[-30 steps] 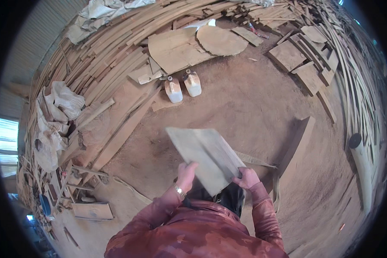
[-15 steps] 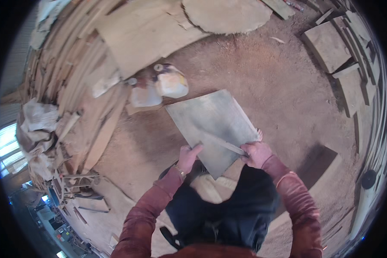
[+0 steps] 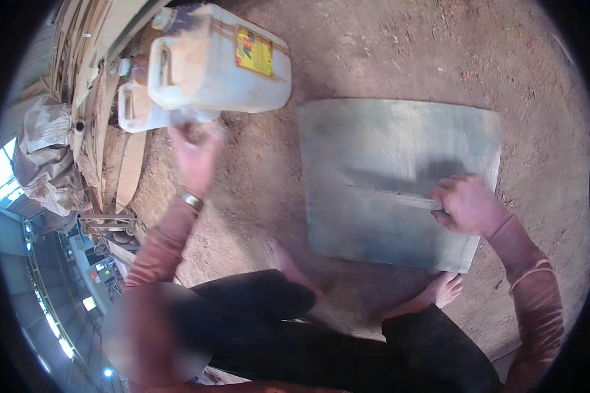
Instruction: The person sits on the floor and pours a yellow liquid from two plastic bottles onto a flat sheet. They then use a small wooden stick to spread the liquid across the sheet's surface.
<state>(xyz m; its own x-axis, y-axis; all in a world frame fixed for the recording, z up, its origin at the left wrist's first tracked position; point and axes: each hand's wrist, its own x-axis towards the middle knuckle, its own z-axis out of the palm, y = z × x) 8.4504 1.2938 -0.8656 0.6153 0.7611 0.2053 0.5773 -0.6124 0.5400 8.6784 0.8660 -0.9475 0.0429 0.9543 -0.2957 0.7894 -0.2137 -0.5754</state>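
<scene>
A square, grey-green board lies on the dirt floor in front of my feet, its surface smeared and streaky. Above it my right hand grips one end of a thin, pale flat strip, which points left and casts a shadow on the board. To the left, my left hand reaches out with its fingers apart, close to the bottom of a large white jerrycan with a yellow label. Motion blurs those fingertips; whether they touch the can I cannot tell. A smaller white jerrycan is partly hidden behind the large one.
Long wooden boards are piled at the far left, beside crumpled pale sacking. A small metal-framed stand is below them. My bare left foot and right foot rest near the board's front edge.
The board, earlier tilted between my hands, now lies on the floor. My left hand has left it and moved left toward the jerrycans. My right hand still grips the strip. The view is lower and closer.
</scene>
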